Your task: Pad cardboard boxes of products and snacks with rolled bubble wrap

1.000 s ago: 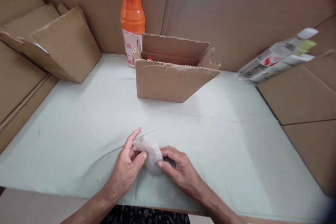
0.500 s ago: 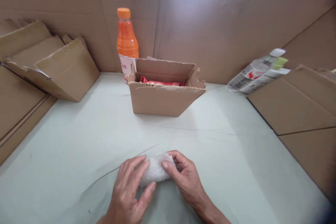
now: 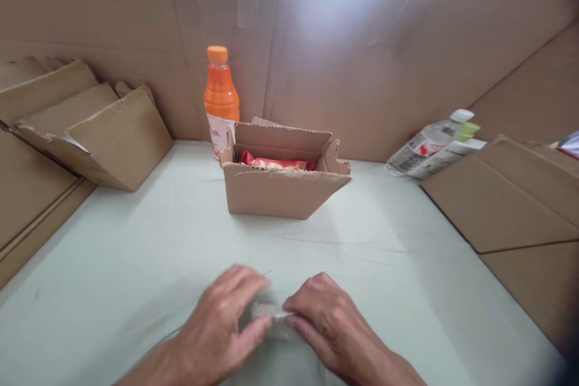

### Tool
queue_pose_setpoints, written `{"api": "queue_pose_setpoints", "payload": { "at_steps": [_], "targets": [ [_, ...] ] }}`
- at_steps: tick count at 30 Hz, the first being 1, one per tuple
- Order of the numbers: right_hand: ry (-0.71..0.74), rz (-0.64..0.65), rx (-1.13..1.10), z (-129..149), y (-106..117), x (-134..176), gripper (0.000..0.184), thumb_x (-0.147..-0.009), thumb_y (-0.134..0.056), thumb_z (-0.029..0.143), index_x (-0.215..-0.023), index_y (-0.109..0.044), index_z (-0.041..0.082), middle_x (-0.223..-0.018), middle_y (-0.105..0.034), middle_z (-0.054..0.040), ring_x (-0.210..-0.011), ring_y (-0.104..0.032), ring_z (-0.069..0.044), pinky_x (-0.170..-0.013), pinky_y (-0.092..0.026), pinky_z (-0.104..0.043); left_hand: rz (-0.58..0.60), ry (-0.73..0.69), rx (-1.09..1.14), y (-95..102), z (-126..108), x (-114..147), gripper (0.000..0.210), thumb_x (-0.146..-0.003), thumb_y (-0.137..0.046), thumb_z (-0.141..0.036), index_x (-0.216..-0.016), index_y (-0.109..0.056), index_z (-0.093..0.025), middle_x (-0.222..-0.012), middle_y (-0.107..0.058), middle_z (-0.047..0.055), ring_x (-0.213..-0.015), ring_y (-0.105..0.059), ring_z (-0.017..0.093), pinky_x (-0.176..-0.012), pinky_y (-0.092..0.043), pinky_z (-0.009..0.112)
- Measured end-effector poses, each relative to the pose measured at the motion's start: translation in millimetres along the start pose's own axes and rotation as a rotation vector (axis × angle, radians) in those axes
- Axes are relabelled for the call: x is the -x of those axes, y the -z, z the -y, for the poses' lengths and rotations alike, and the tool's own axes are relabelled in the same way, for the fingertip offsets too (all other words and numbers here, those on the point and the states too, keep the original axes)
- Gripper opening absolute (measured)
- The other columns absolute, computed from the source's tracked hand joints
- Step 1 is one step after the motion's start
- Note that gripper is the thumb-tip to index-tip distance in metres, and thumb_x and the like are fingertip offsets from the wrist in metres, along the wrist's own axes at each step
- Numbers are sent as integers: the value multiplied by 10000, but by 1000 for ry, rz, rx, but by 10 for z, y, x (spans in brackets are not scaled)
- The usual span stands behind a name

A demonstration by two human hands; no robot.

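Low at the front of the table, a small clear bubble-wrap piece shows between my hands, mostly hidden by them and blurred. My right hand is closed, thumb and fingers pinching the wrap's right edge. My left hand is at the wrap's left end, its thumb and curved fingers apart, smeared by motion; the thumb tip is beside the plastic. Beyond the hands, an open cardboard box with torn edges stands on the table, holding a red packet.
An orange drink bottle stands behind the open box. Cut cardboard boxes are at the left, and another carton is at the right. A clear bottle leans beside it. Cardboard walls enclose the pale table.
The white bubble-wrap bundle is now largely hidden and turned edge-on. My right hand has rolled over, knuckles up, pinching its edge. The view has tilted up slightly, showing more behind the wall.
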State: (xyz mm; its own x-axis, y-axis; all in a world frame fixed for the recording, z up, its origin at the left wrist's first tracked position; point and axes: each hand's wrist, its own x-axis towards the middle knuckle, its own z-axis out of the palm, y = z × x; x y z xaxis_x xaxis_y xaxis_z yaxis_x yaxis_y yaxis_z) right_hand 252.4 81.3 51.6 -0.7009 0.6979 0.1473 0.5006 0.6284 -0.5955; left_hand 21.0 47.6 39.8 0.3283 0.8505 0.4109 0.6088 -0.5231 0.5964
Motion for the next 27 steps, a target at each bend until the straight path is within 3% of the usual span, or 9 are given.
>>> {"api": "queue_pose_setpoints", "payload": {
  "at_steps": [2,5,8,10,12,15,18,23,27],
  "targets": [
    [13,-102,1,-8,252,-46,115,-975,-583,230,-965,-695,254,-824,-729,-18,-745,-660,-178,-689,-521,-316,-182,-77,-181,260,22,-315,388,-904,-610,-181,-1288,-563,-205,-1225,-673,132,-1132,-642,264,-953,-558,430],
    [-3,-374,32,51,770,-183,97,-977,-600,278,-1018,-688,289,-922,-729,-25,-827,-682,-185,-687,-535,-310,-388,-186,-416,588,119,-824,472,-900,-620,-133,-1354,-522,-216,-1355,-608,133,-1324,-544,309,-1068,-482,510],
    [14,-736,181,175,1260,-480,46,-925,-698,315,-956,-707,281,-926,-713,-11,-861,-664,-167,-738,-508,-313,-440,-212,-513,650,262,-1109,282,-889,-577,-71,-1153,-614,-166,-1187,-681,111,-1250,-596,315,-1045,-487,515],
    [30,-815,280,225,1476,-748,70,-908,-722,310,-902,-710,241,-891,-704,6,-806,-635,-125,-726,-475,-295,-404,-238,-498,565,329,-1100,171,-886,-553,-35,-984,-627,-154,-999,-705,79,-1107,-653,277,-1027,-493,498],
    [44,-699,306,211,1577,-1032,94,-926,-686,286,-890,-709,203,-855,-698,23,-746,-604,-90,-683,-445,-264,-374,-265,-461,461,354,-985,171,-881,-555,-9,-943,-620,-154,-940,-704,59,-1040,-661,243,-1055,-469,500],
    [111,-295,278,75,1523,-1418,88,-916,-655,233,-883,-718,180,-816,-702,34,-707,-597,-83,-635,-412,-231,-383,-275,-442,383,337,-815,227,-873,-570,20,-1004,-623,-157,-999,-715,61,-1027,-660,216,-1098,-428,518],
    [151,64,415,-110,1311,-1688,80,-848,-672,157,-804,-724,199,-753,-701,38,-646,-562,-90,-589,-333,-230,-399,-282,-437,403,314,-787,232,-877,-568,25,-1000,-619,-165,-980,-716,56,-993,-666,199,-1096,-425,519],
    [138,331,490,-333,1007,-1911,247,-835,-583,104,-632,-677,210,-529,-560,60,-482,-371,-73,-529,-239,-250,-402,-281,-424,434,336,-855,212,-883,-550,19,-975,-616,-160,-958,-705,57,-975,-667,197,-1089,-427,517],
    [52,452,359,-373,1071,-2001,203,-831,-586,143,-750,-745,240,-633,-664,58,-578,-532,-98,-570,-349,-226,-403,-278,-417,425,361,-879,228,-878,-561,4,-1011,-623,-171,-985,-697,52,-1021,-662,210,-1109,-419,518]
  ]
}}
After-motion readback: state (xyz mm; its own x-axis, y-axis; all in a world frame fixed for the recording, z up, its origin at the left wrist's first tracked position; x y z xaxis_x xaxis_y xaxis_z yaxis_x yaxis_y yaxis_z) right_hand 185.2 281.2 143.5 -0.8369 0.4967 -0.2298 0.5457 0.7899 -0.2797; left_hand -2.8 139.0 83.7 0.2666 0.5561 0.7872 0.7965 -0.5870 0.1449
